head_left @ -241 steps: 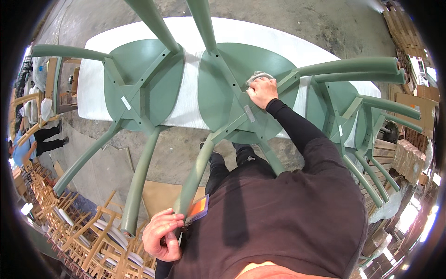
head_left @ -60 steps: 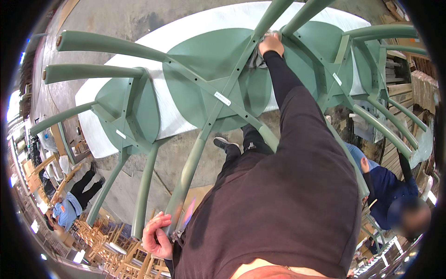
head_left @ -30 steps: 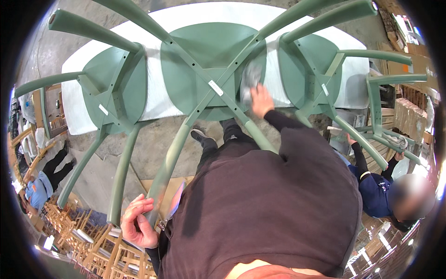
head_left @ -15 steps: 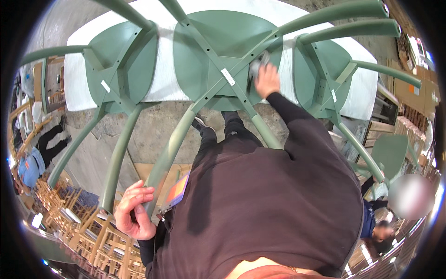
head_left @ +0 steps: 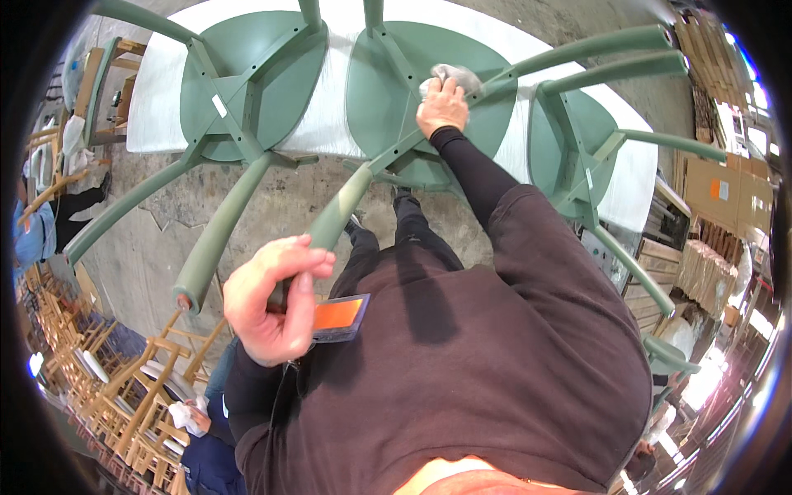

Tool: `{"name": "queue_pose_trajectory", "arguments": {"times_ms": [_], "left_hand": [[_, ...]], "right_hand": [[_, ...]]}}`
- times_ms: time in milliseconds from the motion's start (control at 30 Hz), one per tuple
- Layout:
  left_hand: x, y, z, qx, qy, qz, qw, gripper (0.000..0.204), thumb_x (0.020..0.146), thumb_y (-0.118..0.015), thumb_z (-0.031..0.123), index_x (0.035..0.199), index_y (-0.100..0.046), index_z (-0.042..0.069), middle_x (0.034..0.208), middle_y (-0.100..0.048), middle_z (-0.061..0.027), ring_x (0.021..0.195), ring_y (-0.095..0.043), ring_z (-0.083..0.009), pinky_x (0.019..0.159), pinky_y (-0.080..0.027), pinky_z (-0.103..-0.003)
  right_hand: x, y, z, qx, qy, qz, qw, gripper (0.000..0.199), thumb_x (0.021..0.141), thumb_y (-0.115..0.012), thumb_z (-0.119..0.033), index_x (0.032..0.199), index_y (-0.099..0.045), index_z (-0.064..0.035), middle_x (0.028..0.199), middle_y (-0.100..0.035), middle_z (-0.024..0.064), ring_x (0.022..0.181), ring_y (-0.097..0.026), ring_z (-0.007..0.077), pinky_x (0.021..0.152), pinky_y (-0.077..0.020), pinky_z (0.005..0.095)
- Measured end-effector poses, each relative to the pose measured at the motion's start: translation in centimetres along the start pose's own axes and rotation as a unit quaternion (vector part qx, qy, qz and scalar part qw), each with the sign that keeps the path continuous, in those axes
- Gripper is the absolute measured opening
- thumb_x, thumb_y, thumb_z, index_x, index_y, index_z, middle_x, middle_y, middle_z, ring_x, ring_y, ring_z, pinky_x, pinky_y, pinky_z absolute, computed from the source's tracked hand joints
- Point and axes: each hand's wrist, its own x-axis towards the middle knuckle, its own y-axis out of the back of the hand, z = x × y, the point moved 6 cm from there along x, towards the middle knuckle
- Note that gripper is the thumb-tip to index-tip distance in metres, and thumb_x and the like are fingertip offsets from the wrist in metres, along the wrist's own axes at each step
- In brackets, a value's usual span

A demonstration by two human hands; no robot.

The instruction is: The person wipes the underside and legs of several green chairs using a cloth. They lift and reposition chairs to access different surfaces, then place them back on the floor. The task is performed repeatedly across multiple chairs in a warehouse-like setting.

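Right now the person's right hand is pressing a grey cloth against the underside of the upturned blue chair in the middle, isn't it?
Not quite: the chair is green, not blue, like the two beside it. The rest holds. The head view shows the right hand pressing a grey cloth against the underside of the upturned middle chair, which lies on a white table.

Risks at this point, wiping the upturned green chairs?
1. The right hand presses a cloth on the middle chair, which overhangs the white table; a hard push might tip it.
2. The left hand grips one chair leg; pulling it could drag the chair off.
3. The other chairs stand close, so a bump may shift them.
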Motion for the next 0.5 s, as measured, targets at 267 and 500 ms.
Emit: {"name": "queue_pose_trajectory", "arguments": {"times_ms": [267,500], "left_hand": [[-0.9,-0.1,-0.9,-0.011,0.014,-0.045,0.999,0.026,0.085,-0.055,-0.013,0.106,-0.068,-0.005,0.088,-0.071,-0.0127,0.079,-0.072,-0.0197,0.074,-0.056,-0.028],[-1.1,0.1,-0.2,0.017,0.037,-0.047,0.998,0.026,0.088,-0.051,-0.013,0.106,-0.067,-0.005,0.092,-0.073,-0.0132,0.083,-0.073,-0.0166,0.074,-0.056,-0.026]], "right_hand": [[-8.5,2.2,-6.5,0.229,0.159,0.015,0.960,0.063,0.070,-0.079,-0.018,0.130,-0.059,-0.0227,0.125,-0.053,0.0142,0.111,-0.059,0.0377,0.092,-0.0523,0.0494],[-22.6,-7.2,1.7,0.201,0.060,-0.234,0.949,0.064,0.079,-0.072,-0.017,0.140,-0.054,-0.0212,0.139,-0.049,0.0230,0.120,-0.059,0.0420,0.098,-0.0533,0.0452]]}}
